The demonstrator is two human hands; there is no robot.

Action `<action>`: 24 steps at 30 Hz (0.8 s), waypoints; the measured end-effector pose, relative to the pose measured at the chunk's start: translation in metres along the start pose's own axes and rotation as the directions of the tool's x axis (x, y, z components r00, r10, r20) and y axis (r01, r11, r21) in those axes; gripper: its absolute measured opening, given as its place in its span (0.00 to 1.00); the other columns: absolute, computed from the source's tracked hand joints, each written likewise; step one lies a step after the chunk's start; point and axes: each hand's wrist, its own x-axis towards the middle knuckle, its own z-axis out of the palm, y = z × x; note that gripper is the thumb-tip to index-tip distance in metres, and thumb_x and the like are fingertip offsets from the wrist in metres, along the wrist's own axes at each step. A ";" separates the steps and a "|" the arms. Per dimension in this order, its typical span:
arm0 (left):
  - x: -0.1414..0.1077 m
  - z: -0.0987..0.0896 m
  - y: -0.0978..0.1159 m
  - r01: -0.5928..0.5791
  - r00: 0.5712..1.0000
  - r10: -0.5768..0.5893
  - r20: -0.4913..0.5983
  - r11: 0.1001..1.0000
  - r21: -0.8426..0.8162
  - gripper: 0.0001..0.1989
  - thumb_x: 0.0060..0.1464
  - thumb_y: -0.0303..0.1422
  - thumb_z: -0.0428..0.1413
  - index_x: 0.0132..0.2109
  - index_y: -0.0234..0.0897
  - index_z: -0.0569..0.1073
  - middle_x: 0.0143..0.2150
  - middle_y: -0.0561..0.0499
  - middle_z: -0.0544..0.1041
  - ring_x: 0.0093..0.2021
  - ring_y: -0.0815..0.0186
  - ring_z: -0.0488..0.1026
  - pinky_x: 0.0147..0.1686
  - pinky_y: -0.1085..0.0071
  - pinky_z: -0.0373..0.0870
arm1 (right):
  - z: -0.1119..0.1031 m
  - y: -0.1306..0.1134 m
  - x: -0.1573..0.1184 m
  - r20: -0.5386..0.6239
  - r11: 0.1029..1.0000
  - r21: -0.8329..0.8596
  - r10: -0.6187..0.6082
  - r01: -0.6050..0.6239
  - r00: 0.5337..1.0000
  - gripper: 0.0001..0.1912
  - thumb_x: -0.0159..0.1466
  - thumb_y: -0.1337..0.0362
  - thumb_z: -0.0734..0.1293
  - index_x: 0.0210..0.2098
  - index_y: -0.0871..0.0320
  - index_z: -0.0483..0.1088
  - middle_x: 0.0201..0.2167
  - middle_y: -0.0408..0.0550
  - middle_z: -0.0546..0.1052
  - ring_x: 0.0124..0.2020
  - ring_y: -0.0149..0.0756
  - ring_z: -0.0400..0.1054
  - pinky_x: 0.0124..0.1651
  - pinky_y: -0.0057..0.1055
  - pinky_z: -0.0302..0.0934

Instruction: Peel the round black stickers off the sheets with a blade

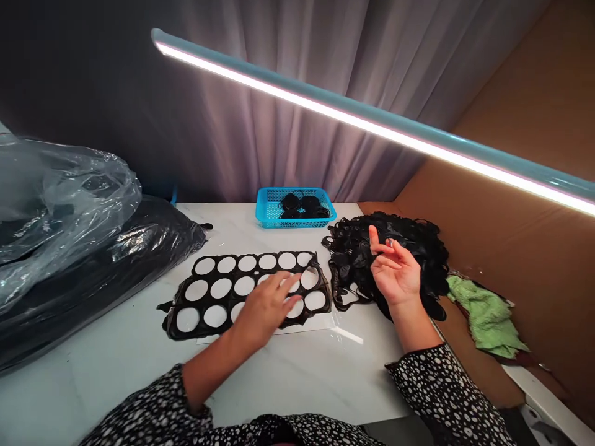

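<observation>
A black sheet (204,308) with rows of round cut-out holes lies flat on the table, and pale surface shows through the holes. My left hand (267,306) is over the right half of this sheet with its fingers spread, hiding several holes; whether the fingertips touch it I cannot tell. My right hand (397,272) is raised palm up in front of a heap of black curly-edged scraps (353,254). One finger points up and the others are partly bent, with nothing visible in them. A small light spot shows on one finger.
Behind the sheet stands a blue plastic basket (263,217) with black round pieces inside. Large plastic bags (106,266) fill the left side. A green cloth (483,316) lies at the right by the brown panel (548,260). A lit tube lamp (372,121) slants overhead.
</observation>
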 end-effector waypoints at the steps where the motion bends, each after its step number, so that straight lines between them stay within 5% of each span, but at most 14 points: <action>1: -0.011 -0.003 -0.014 0.013 1.000 -0.013 0.001 0.999 0.030 0.19 0.70 0.40 0.42 0.60 0.38 0.66 0.57 0.44 0.70 0.55 0.58 0.70 0.52 0.60 0.70 | 0.004 0.000 -0.001 0.013 0.999 -0.044 -0.013 0.013 1.000 0.06 0.60 0.66 0.65 0.27 0.55 0.70 0.60 0.48 0.67 0.27 0.25 0.62 0.11 0.15 0.57; 6: -0.058 -0.008 -0.062 -0.044 0.986 0.021 0.163 0.990 0.135 0.28 0.67 0.43 0.48 0.68 0.41 0.54 0.69 0.45 0.58 0.69 0.52 0.52 0.64 0.50 0.56 | 0.025 0.031 0.005 0.089 0.983 -0.163 0.094 -0.078 0.992 0.08 0.60 0.63 0.67 0.26 0.55 0.64 0.59 0.46 0.70 0.26 0.26 0.60 0.16 0.20 0.57; 9: -0.065 -0.007 -0.067 -0.029 0.979 -0.008 0.205 0.985 0.173 0.32 0.65 0.47 0.49 0.70 0.41 0.50 0.70 0.45 0.55 0.70 0.50 0.49 0.64 0.49 0.56 | 0.034 0.070 0.017 0.072 0.953 -0.219 0.231 -0.211 0.970 0.13 0.56 0.62 0.72 0.26 0.55 0.62 0.53 0.47 0.74 0.29 0.27 0.64 0.24 0.23 0.62; 13: -0.064 -0.002 -0.065 -0.035 0.993 0.011 0.121 0.979 0.201 0.30 0.64 0.45 0.51 0.67 0.37 0.57 0.69 0.41 0.57 0.69 0.50 0.52 0.64 0.50 0.57 | 0.046 0.116 0.025 0.038 0.832 -0.481 0.335 -0.277 0.941 0.17 0.52 0.59 0.74 0.24 0.57 0.61 0.41 0.48 0.78 0.31 0.29 0.67 0.32 0.25 0.63; 19: -0.077 0.007 -0.062 -0.038 0.997 0.025 0.069 0.982 0.185 0.23 0.65 0.42 0.51 0.61 0.33 0.65 0.65 0.36 0.64 0.65 0.51 0.60 0.61 0.53 0.62 | 0.064 0.150 0.004 0.283 0.463 -0.884 0.406 0.072 0.869 0.11 0.58 0.60 0.69 0.26 0.58 0.65 0.34 0.48 0.78 0.36 0.35 0.70 0.39 0.31 0.62; 24: -0.083 0.006 -0.060 -0.014 0.995 0.001 0.096 0.992 0.126 0.24 0.66 0.41 0.49 0.64 0.36 0.61 0.67 0.40 0.60 0.68 0.52 0.55 0.63 0.52 0.59 | 0.065 0.159 -0.010 0.340 0.366 -0.913 0.446 0.177 0.828 0.09 0.61 0.61 0.67 0.27 0.57 0.65 0.36 0.48 0.78 0.37 0.36 0.71 0.41 0.32 0.63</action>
